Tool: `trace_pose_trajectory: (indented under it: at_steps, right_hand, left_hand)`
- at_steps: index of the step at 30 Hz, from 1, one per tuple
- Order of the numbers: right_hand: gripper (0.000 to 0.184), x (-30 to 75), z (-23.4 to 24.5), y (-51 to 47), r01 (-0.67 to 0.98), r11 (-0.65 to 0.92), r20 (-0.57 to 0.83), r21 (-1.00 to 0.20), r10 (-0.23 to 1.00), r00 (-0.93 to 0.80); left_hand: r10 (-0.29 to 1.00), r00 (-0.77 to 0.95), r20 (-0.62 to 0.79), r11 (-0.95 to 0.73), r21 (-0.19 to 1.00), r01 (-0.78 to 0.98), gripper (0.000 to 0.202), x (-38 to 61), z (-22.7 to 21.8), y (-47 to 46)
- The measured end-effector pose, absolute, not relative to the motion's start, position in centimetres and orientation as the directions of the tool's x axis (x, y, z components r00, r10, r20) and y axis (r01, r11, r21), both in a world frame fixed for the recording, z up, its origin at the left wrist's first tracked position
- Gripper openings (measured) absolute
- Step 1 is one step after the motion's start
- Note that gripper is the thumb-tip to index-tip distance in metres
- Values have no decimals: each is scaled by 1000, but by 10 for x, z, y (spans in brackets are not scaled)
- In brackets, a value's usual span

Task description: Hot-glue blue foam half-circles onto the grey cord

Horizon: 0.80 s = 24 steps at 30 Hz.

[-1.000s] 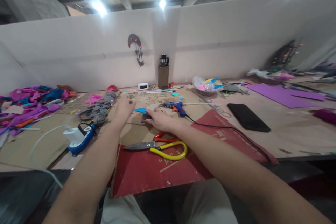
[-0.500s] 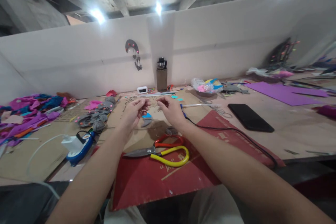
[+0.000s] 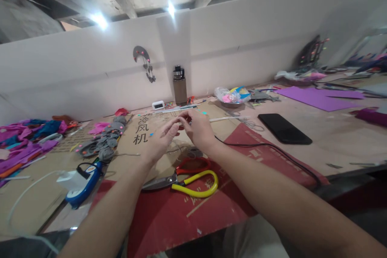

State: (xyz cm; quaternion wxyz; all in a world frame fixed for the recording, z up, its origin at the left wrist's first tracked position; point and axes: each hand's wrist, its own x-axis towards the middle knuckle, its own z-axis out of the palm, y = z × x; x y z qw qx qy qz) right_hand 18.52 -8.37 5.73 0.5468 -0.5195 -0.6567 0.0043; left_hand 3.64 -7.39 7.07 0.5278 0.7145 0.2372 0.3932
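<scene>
My left hand and my right hand meet over the cardboard, fingertips pinched together. Whatever sits between the fingers is hidden or too small to name. A thin grey string curls on the cardboard below them, beside a small dark coil. Closer to my body lie large scissors with one red and one yellow handle, their blades pointing left. Behind my right hand, a pale rod with a black cord is partly covered.
Grey felt pieces with pink beads and a blue power strip are on the left. A black phone and purple sheets lie to the right. A bottle and a bowl of scraps stand along the wall.
My hands have come together from slightly apart. The blue and grey piece seen below my left hand is out of sight. Black characters on the cardboard now show, and the view has shifted.
</scene>
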Motion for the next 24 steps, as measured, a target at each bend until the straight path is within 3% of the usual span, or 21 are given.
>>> trace_pose_trajectory:
  at_steps: [5, 11, 17, 24]
  right_hand:
    - [9, 185, 57, -82, 819, 421, 769, -390, 638, 39]
    - [12, 188, 54, -78, 727, 455, 731, -514, 675, 95]
    - [11, 188, 53, -76, 799, 424, 750, -427, 659, 51]
    - [14, 190, 50, -71, 785, 379, 722, -491, 680, 123]
  left_hand:
    - [773, 560, 299, -312, 947, -77, 49, 38, 66, -72]
    - [777, 590, 221, -143, 974, -176, 44, 38, 66, -70]
    - [759, 632, 157, -18, 975, -221, 46, 38, 65, -70]
    - [729, 666, 161, -28, 978, -205, 48, 36, 69, -72]
